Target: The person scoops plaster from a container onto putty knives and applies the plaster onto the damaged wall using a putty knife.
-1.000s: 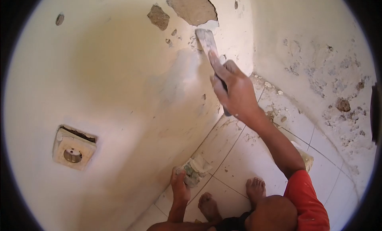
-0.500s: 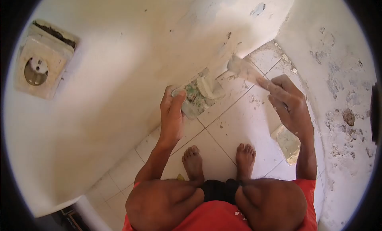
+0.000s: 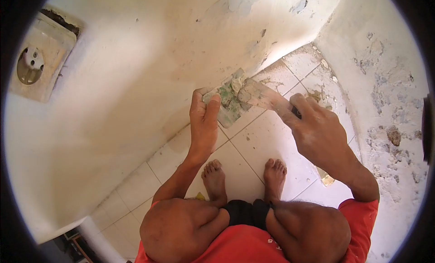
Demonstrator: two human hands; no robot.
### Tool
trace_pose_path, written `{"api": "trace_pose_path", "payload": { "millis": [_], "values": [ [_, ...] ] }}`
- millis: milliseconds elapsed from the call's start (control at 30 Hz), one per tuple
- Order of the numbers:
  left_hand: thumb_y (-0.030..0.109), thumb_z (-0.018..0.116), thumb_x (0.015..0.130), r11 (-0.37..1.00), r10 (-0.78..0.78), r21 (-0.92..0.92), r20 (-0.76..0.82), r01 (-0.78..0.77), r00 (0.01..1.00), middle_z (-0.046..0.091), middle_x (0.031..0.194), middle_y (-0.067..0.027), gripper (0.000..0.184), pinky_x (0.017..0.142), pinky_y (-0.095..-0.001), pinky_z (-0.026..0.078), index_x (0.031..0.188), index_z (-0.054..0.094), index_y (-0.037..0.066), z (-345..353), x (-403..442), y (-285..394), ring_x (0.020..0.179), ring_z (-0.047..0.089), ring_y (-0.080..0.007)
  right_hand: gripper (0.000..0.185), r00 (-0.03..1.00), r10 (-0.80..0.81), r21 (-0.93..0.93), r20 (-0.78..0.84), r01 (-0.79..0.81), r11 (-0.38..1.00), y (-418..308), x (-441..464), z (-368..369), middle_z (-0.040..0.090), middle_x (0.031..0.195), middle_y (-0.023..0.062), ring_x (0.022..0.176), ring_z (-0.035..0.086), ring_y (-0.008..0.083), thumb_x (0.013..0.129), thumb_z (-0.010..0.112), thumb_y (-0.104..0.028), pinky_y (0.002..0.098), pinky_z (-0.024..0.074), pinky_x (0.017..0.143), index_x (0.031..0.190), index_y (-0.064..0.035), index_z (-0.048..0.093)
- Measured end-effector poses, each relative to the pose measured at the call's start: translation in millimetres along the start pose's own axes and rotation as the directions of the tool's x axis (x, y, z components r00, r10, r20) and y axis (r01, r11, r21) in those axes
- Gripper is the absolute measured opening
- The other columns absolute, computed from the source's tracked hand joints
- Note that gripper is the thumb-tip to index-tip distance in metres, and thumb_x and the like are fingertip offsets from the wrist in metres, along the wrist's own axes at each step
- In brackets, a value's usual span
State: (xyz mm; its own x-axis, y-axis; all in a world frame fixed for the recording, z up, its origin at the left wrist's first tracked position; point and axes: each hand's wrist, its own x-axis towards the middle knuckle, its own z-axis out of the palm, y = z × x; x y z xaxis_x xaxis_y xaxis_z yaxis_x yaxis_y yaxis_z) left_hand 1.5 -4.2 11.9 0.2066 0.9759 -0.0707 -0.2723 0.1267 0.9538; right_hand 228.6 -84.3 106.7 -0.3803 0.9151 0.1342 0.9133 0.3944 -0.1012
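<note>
My left hand (image 3: 204, 113) grips one edge of a flat, grey-green plate (image 3: 229, 112) smeared with putty, thumb on top. In my right hand (image 3: 319, 125) is a putty knife (image 3: 263, 94), its dark handle mostly hidden by my fingers. The knife's wide blade reaches left, and its tip meets the plate's far right part. A lump of pale putty (image 3: 237, 84) sits there, at the blade's end. Both tools are held above the tiled floor, close to the wall.
A loose socket (image 3: 34, 64) hangs on the left wall (image 3: 113, 118), with a gap above it. The right wall (image 3: 385, 82) is pitted and chipped. Debris lies along the tiles (image 3: 312, 66) at the corner. A pale-rimmed object (image 3: 326, 178) is partly hidden under my right forearm.
My right hand has moved left, bringing the putty knife's blade onto the plate. The putty is now bunched at the blade's end. My left hand has shifted slightly right and up.
</note>
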Motion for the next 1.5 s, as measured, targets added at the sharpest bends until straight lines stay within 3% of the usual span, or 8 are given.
{"api": "trace_pose_path", "payload": {
  "millis": [300,433,500,533,600,767,1000,1500],
  "values": [
    [0.013,0.05,0.102,0.997,0.024,0.079,-0.12,-0.015,0.992,0.052,0.088,0.0013,0.019,0.066,-0.02,0.039,0.117,0.05,0.002,0.7,-1.9,-8.7,0.076,0.042,-0.0031,0.043,0.979,-0.034,-0.236,0.202,0.082,0.968,-2.8,7.2,-18.4,0.055,0.109,0.0116,0.088,0.061,0.0222,0.081,0.063,-0.009,0.0341,0.0546,0.067,0.123,0.0005,0.06],
    [0.014,0.05,0.102,0.995,0.053,0.089,-0.156,-0.039,0.986,0.057,0.099,-0.0026,0.022,0.075,-0.0223,0.044,0.12,0.049,0.001,-5.2,-6.1,-1.3,0.085,0.049,-0.0057,0.044,0.969,0.032,0.214,0.244,-0.086,0.973,43.8,-2.5,-16.1,0.061,0.094,0.0123,0.083,0.062,0.0193,0.084,0.06,-0.007,0.0323,0.0534,0.065,0.127,-0.0034,0.063],
    [0.015,0.054,0.099,0.997,0.029,-0.062,-0.186,-0.041,0.982,0.06,0.112,-0.0075,0.027,0.089,-0.0308,0.049,0.122,0.049,0.001,-11.2,-9.5,6.8,0.1,0.058,-0.0139,0.041,0.856,0.213,0.731,0.471,-0.514,0.449,62.5,-8.5,-6.5,0.069,0.084,0.0135,0.069,0.063,0.0138,0.088,0.057,-0.006,0.0275,0.0507,0.056,0.128,-0.0009,0.064],
    [0.015,0.054,0.099,0.997,0.034,-0.065,-0.172,-0.046,0.984,0.06,0.112,-0.0075,0.027,0.089,-0.0308,0.049,0.122,0.049,0.001,-14.2,-10.9,9.0,0.1,0.058,-0.0139,0.041,0.857,0.226,0.731,0.462,-0.513,0.45,69.0,-17.3,2.1,0.069,0.084,0.0135,0.069,0.063,0.0138,0.088,0.057,-0.006,0.0275,0.0507,0.056,0.128,-0.0009,0.064],
    [0.012,0.054,0.1,0.993,-0.005,-0.114,-0.219,-0.02,0.976,0.058,0.112,-0.0075,0.026,0.088,-0.0279,0.047,0.123,0.048,0.0,-16.6,-14.0,12.5,0.1,0.056,-0.0117,0.041,0.845,0.237,0.877,0.479,-0.476,-0.072,82.6,-34.6,20.4,0.071,0.09,0.0137,0.062,0.063,0.0127,0.087,0.061,-0.01,0.0255,0.0483,0.05,0.125,0.0049,0.064],
    [0.01,0.054,0.099,0.99,-0.065,-0.134,-0.258,0.031,0.964,0.059,0.114,-0.0091,0.027,0.092,-0.032,0.048,0.123,0.048,0.0,-28.2,-27.2,0.2,0.104,0.058,-0.0153,0.054,0.888,0.307,0.907,0.342,-0.226,-0.357,85.6,-37.1,22.5,0.068,0.094,0.0135,0.066,0.065,0.0147,0.089,0.064,-0.019,0.025,0.047,0.044,0.135,0.0078,0.053],
    [0.008,0.053,0.098,0.995,-0.089,-0.058,-0.235,0.078,0.968,0.06,0.11,-0.0087,0.021,0.088,-0.0321,0.05,0.118,0.049,0.001,-53.7,-36.3,-5.2,0.098,0.061,-0.0162,0.054,0.701,0.684,0.97,-0.202,0.238,0.043,81.3,26.9,-43.0,0.062,0.089,0.0064,0.064,0.06,0.0118,0.092,0.061,-0.019,0.0274,0.0503,0.052,0.14,0.0012,0.051],
    [0.007,0.053,0.097,0.99,-0.135,-0.071,-0.22,0.122,0.966,0.059,0.111,-0.0088,0.02,0.091,-0.0324,0.049,0.116,0.05,0.002,-54.9,-48.1,-13.3,0.1,0.06,-0.0164,0.047,0.402,0.677,0.731,-0.617,-0.025,0.682,73.7,130.6,-24.1,0.053,0.081,0.0094,0.07,0.053,0.0206,0.093,0.06,-0.016,0.0328,0.0468,0.068,0.139,-0.0086,0.055]
  ]
}}
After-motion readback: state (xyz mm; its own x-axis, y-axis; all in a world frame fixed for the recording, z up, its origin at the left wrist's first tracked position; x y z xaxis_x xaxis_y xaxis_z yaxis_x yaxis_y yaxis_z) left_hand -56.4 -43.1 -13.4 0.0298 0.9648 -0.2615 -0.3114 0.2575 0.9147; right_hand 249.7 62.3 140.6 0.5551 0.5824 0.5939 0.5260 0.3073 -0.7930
